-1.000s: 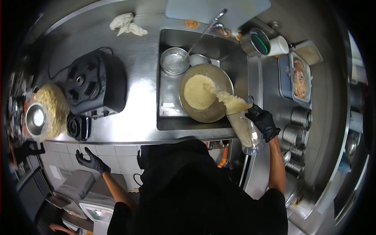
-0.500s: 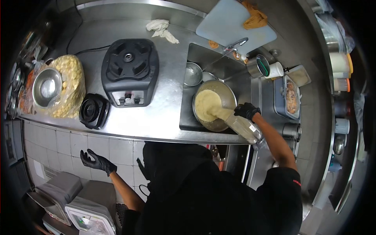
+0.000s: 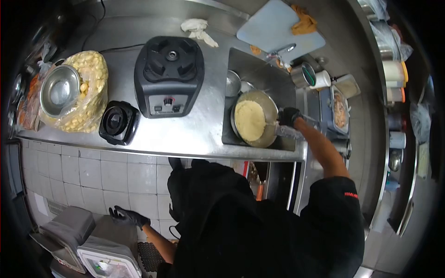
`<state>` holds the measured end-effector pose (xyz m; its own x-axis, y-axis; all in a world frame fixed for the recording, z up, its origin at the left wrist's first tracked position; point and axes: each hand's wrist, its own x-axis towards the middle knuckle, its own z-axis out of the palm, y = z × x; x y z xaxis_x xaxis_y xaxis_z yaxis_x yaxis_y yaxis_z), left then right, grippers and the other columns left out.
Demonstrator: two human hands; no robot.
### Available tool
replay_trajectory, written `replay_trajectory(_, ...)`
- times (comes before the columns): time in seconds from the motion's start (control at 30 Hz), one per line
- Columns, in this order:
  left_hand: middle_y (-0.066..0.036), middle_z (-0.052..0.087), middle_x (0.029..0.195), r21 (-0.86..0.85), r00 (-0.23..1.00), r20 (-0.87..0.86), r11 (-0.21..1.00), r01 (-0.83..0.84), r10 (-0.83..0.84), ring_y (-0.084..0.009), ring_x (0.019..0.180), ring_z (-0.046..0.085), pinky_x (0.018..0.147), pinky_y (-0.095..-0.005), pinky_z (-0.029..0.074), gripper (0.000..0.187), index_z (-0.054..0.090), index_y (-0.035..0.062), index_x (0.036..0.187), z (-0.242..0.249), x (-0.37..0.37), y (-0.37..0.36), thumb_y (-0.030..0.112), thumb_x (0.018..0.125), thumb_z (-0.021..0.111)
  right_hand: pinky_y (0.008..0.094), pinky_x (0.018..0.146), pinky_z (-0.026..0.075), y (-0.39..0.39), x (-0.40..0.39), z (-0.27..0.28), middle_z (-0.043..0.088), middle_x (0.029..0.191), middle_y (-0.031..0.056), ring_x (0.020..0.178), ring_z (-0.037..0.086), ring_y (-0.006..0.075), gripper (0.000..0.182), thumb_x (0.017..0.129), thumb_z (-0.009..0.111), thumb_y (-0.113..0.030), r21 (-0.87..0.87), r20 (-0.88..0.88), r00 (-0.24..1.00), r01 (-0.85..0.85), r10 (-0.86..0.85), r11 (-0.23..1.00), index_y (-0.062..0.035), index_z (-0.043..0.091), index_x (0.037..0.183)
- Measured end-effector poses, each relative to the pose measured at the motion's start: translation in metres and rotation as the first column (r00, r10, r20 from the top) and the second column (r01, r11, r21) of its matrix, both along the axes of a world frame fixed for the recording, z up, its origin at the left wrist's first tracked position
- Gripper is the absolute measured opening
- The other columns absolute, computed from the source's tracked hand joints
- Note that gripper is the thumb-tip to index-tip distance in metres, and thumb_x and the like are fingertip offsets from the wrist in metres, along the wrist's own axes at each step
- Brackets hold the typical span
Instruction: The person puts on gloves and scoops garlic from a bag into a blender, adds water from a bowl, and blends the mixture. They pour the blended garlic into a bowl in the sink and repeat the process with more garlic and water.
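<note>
Both the right hand (image 3: 289, 116) and the left hand (image 3: 126, 216) wear black gloves. The clear jug (image 3: 289, 132) is streaked pale yellow, like the pale yellow paste (image 3: 250, 121) in the silver bowl (image 3: 270, 104). The blender base (image 3: 168, 77) and lid (image 3: 119, 123) are black. The counter (image 3: 194, 134) is grey steel, the cutting board (image 3: 273, 28) pale blue, the cloth (image 3: 303, 20) orange.

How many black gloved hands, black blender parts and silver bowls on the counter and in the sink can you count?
Gloved hands: 2, right hand, left hand
Black blender parts: 2, base, lid
Silver bowls: 3
Total: 7
</note>
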<state>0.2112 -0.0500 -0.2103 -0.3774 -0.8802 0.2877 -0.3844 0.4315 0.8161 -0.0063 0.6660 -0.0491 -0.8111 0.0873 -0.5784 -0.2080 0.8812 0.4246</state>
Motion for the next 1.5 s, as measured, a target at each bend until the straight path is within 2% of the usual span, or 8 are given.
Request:
replay_trajectory(0.47, -0.012, 0.057, 0.099, -0.017, 0.916, -0.228, 0.942, 0.334, -0.329, -0.0203, 0.09, 0.053, 0.083, -0.0329, 0.045, 0.013, 0.055, -0.0035, 0.101, 0.053, -0.115, 0.079, 0.0, 0.088, 0.054, 0.0389, 0.079, 0.05, 0.005, 0.027, 0.057, 0.066, 0.097, 0.008, 0.09, 0.063, 0.0297, 0.039, 0.069, 0.07, -0.045, -0.206, -0.254, 0.881, 0.354, -0.399, 0.912, -0.0143, 0.068, 0.093)
replay_trajectory(0.67, -0.008, 0.053, 0.096, -0.049, 0.747, -0.253, 0.78, 0.624, -0.614, -0.0193, 0.092, 0.049, 0.088, -0.033, 0.039, 0.009, 0.054, 0.0003, 0.095, 0.084, -0.162, 0.128, -0.002, 0.086, 0.054, 0.0328, 0.074, 0.051, -0.021, 0.1, 0.095, 0.068, 0.094, 0.0102, 0.083, 0.066, 0.023, 0.031, 0.07, 0.075, -0.024, -0.443, -0.829, 0.497, -0.308, -0.254, 0.842, -0.0048, 0.069, 0.093)
replay_trajectory(0.8, -0.01, 0.055, 0.093, -0.14, 0.582, -0.278, 0.631, 0.763, -0.764, -0.0247, 0.092, 0.051, 0.086, -0.0372, 0.039, 0.019, 0.054, 0.0018, 0.095, 0.112, -0.183, 0.17, -0.003, 0.078, 0.059, 0.03, 0.072, 0.051, -0.059, 0.118, 0.077, 0.068, 0.086, 0.0081, 0.077, 0.064, 0.0145, 0.033, 0.067, 0.079, -0.013, -0.917, -0.203, 0.276, -0.389, -0.94, 0.084, 0.0018, 0.066, 0.094)
replay_trajectory(0.87, -0.01, 0.055, 0.094, -0.147, 0.498, -0.289, 0.552, 0.821, -0.817, -0.0256, 0.093, 0.051, 0.086, -0.0369, 0.04, 0.023, 0.055, 0.0024, 0.096, 0.116, -0.189, 0.199, -0.003, 0.074, 0.062, 0.0316, 0.071, 0.051, -0.097, 0.098, 0.09, 0.067, 0.086, 0.0072, 0.076, 0.063, 0.0147, 0.039, 0.067, 0.08, -0.013, -0.798, -0.58, 0.286, -0.388, -0.763, 0.461, 0.0024, 0.062, 0.098)
replay_trajectory(1.03, -0.012, 0.056, 0.101, -0.097, 0.254, -0.154, 0.271, 0.958, -0.955, -0.0284, 0.096, 0.054, 0.085, -0.0365, 0.043, 0.033, 0.057, 0.0023, 0.1, 0.14, -0.206, 0.296, -0.001, 0.069, 0.067, 0.0299, 0.077, 0.047, -0.156, 0.007, 0.05, 0.065, 0.09, 0.0067, 0.081, 0.06, 0.0155, 0.043, 0.067, 0.08, -0.011, -0.813, -0.401, 0.176, -0.522, -0.899, 0.26, 0.0033, 0.061, 0.103)
replay_trajectory(1.23, -0.018, 0.055, 0.105, -0.095, 0.128, 0.104, 0.118, 0.988, -0.986, -0.0358, 0.097, 0.053, 0.087, -0.0405, 0.042, 0.043, 0.054, 0.0029, 0.109, 0.115, -0.239, 0.378, 0.013, 0.07, 0.069, 0.0305, 0.068, 0.046, -0.212, -0.101, 0.0, 0.06, 0.077, 0.0043, 0.07, 0.056, 0.0144, 0.013, 0.074, 0.07, -0.008, -0.592, -0.539, 0.352, -0.805, -0.765, 0.047, -0.0047, 0.061, 0.083)
replay_trajectory(1.33, -0.013, 0.058, 0.107, 0.224, 0.11, -0.101, 0.085, 0.971, -0.989, -0.0254, 0.101, 0.053, 0.092, -0.0365, 0.039, 0.038, 0.055, 0.0002, 0.106, 0.058, -0.259, 0.381, 0.011, 0.071, 0.066, 0.0363, 0.059, 0.045, -0.262, -0.151, -0.046, 0.058, 0.076, 0.0096, 0.065, 0.057, 0.0251, 0.037, 0.069, 0.074, -0.027, -0.583, 0.114, 0.45, -0.691, -0.886, -0.426, -0.0046, 0.058, 0.094)
replay_trajectory(1.5, -0.011, 0.063, 0.103, 0.338, 0.1, -0.026, 0.086, 0.937, -0.995, -0.0218, 0.097, 0.058, 0.095, -0.0317, 0.039, 0.027, 0.058, -0.0012, 0.108, 0.029, -0.304, 0.41, 0.007, 0.083, 0.057, 0.0438, 0.086, 0.037, -0.189, -0.136, -0.017, 0.056, 0.101, 0.0148, 0.094, 0.053, 0.0335, 0.059, 0.072, 0.071, -0.037, -0.754, -0.299, 0.598, -0.626, -0.744, -0.2, -0.0049, 0.052, 0.118)
